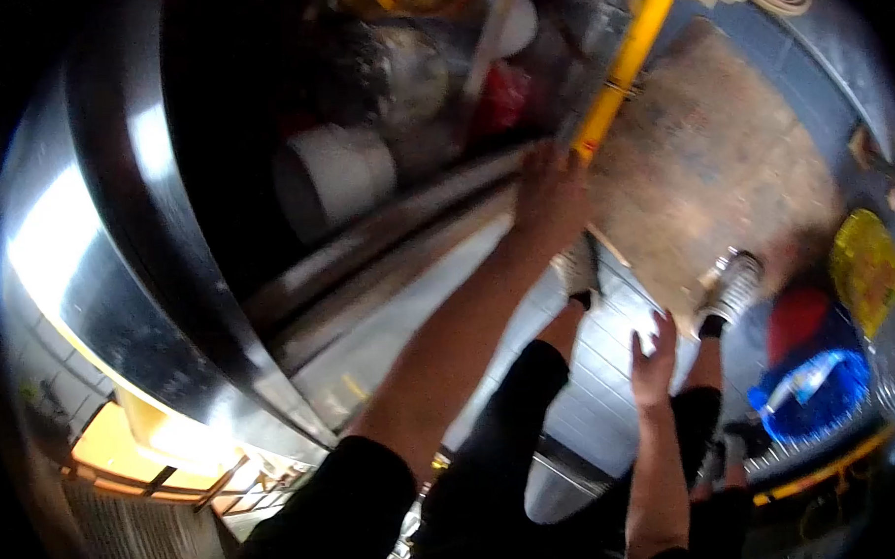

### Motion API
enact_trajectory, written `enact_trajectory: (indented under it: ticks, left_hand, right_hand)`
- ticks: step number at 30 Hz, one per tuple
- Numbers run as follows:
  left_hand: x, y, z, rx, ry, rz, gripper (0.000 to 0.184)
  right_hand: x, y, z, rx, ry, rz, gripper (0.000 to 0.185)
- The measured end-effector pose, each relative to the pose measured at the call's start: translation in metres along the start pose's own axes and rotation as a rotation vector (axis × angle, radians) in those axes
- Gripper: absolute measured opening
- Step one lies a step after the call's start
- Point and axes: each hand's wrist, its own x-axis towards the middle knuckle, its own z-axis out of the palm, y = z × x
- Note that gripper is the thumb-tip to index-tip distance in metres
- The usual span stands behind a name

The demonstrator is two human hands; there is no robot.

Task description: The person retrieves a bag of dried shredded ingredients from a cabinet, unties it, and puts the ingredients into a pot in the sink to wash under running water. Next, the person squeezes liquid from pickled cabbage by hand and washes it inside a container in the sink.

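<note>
My left hand (553, 199) reaches forward to the lower end of a yellow pole (623, 73), at the edge of a dark shelf or compartment (396, 222). Its fingers are blurred, and whether they grip the pole or only lie against the edge is unclear. Lower and to the right, my right hand (653, 356) hangs above the tiled floor, fingers apart and slightly curled, holding nothing visible. A large brown board or mat (710, 172) lies on the floor ahead, with my shoe (734, 286) at its near edge.
A white bucket (340, 175) and a red item (500, 95) are inside the dark compartment. Curved shiny metal (71, 224) fills the left. At the right are a blue-lined container (816, 395) and a yellow bag (869, 273). Another person's leg (735, 457) shows at the bottom right.
</note>
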Motion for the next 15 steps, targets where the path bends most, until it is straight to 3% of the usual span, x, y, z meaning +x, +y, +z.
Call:
enact_trajectory:
  ticks: [2, 3, 4, 5, 9, 15]
  left_hand:
    - [-0.010, 0.017, 0.001, 0.023, 0.073, 0.057, 0.063]
    - [0.031, -0.022, -0.010, 0.148, 0.175, -0.014, 0.063]
    - [0.037, 0.007, 0.017, 0.041, 0.142, 0.048, 0.064]
    - [0.037, -0.009, 0.007, 0.044, 0.160, 0.010, 0.064]
    - [0.057, -0.036, -0.036, 0.031, 0.261, -0.072, 0.065]
    - [0.042, 0.018, -0.089, -0.173, 0.286, 0.035, 0.060]
  right_hand:
    - [-0.032, 0.006, -0.019, -0.021, 0.035, 0.078, 0.050]
    - [0.037, 0.017, 0.030, 0.050, -0.029, 0.004, 0.050]
    - [0.015, 0.016, -0.012, -0.081, 0.040, 0.106, 0.051]
    - [0.021, 0.006, -0.001, -0.083, 0.011, 0.122, 0.052]
    - [0.058, -0.032, 0.029, 0.042, -0.023, -0.015, 0.053]
    - [0.068, -0.038, 0.018, -0.100, -0.053, -0.142, 0.045]
